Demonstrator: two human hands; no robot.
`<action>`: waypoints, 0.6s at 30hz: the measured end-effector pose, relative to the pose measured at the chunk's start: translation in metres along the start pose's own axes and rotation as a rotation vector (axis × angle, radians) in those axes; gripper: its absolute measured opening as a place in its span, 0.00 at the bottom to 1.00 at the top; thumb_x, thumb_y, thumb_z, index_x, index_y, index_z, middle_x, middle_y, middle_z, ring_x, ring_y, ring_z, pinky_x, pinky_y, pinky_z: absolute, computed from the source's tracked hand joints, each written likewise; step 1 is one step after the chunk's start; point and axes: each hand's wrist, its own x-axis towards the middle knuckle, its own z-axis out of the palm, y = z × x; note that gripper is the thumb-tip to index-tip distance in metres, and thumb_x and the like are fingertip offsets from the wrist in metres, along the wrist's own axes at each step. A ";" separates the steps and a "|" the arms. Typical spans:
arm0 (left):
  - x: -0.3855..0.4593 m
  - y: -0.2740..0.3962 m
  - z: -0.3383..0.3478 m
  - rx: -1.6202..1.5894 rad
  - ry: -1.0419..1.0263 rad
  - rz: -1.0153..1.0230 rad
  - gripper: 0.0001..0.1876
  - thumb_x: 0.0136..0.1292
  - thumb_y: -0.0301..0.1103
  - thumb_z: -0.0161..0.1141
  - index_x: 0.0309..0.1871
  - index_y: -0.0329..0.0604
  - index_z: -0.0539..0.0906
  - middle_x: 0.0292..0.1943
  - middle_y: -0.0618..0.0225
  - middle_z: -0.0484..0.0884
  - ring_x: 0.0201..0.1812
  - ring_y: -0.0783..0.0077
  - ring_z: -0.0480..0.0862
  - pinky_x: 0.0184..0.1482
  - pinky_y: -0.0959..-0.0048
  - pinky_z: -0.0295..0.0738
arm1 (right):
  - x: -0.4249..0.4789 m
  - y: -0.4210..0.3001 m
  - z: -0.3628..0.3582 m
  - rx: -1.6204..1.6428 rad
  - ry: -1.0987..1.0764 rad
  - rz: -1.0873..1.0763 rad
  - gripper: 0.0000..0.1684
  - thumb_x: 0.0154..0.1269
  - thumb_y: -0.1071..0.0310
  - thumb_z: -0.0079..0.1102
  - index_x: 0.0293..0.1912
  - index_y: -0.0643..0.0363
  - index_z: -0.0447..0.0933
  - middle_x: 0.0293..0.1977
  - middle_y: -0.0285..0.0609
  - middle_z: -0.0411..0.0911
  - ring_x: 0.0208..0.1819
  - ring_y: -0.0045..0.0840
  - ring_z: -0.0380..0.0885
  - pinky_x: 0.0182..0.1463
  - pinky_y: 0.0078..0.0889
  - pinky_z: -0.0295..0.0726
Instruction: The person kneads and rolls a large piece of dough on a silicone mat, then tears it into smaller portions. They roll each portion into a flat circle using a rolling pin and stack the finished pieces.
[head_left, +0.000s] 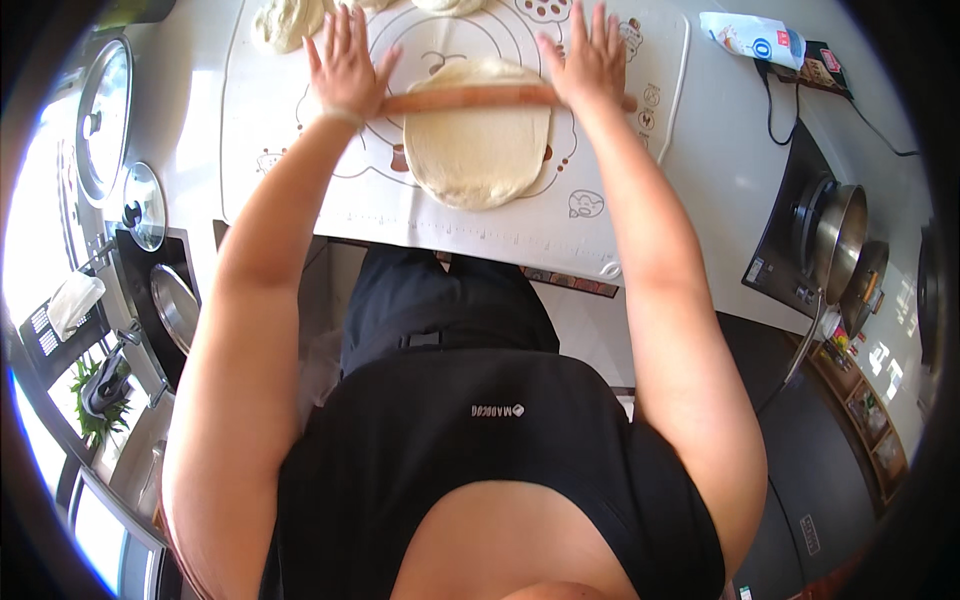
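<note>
A flattened, rounded sheet of dough (476, 154) lies on a printed white pastry mat (337, 199). Across its upper part runs a wooden rolling pin (480, 97), slightly blurred. My left hand (349, 75) rests palm down over the pin's left end, fingers spread and pointing away from me. Over the right end lies my right hand (592, 64), flat, with the fingers extended; the tip of the pin shows just beyond it. Neither hand is curled round the pin. Lumps of dough (287, 24) sit at the far edge of the mat, partly cut off by the frame.
Glass lids (103, 124) lie on the counter at left, near a sink with a metal bowl (174, 306). At right are a white packet (752, 37), a dark packet (821, 71), a cable and a cooker with a steel pan (840, 240).
</note>
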 end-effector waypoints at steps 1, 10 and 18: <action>-0.018 -0.001 0.000 -0.020 -0.051 0.039 0.38 0.69 0.60 0.46 0.77 0.51 0.56 0.77 0.62 0.54 0.77 0.61 0.53 0.76 0.50 0.38 | -0.017 -0.002 0.000 0.022 -0.061 0.011 0.49 0.67 0.29 0.39 0.75 0.50 0.49 0.76 0.49 0.46 0.77 0.42 0.44 0.77 0.53 0.43; -0.120 0.035 -0.073 -0.150 -0.145 0.207 0.17 0.59 0.38 0.63 0.53 0.53 0.80 0.44 0.78 0.83 0.45 0.75 0.82 0.47 0.71 0.71 | -0.063 -0.033 -0.028 0.496 -0.179 -0.044 0.42 0.58 0.49 0.68 0.63 0.64 0.65 0.59 0.54 0.69 0.63 0.44 0.68 0.66 0.46 0.66; -0.156 0.037 -0.124 -0.183 -0.244 0.187 0.22 0.57 0.35 0.65 0.57 0.51 0.78 0.48 0.74 0.81 0.49 0.72 0.80 0.53 0.69 0.71 | -0.013 -0.067 -0.032 0.254 -0.770 -0.126 0.18 0.59 0.62 0.67 0.48 0.56 0.76 0.48 0.45 0.76 0.52 0.39 0.75 0.56 0.39 0.77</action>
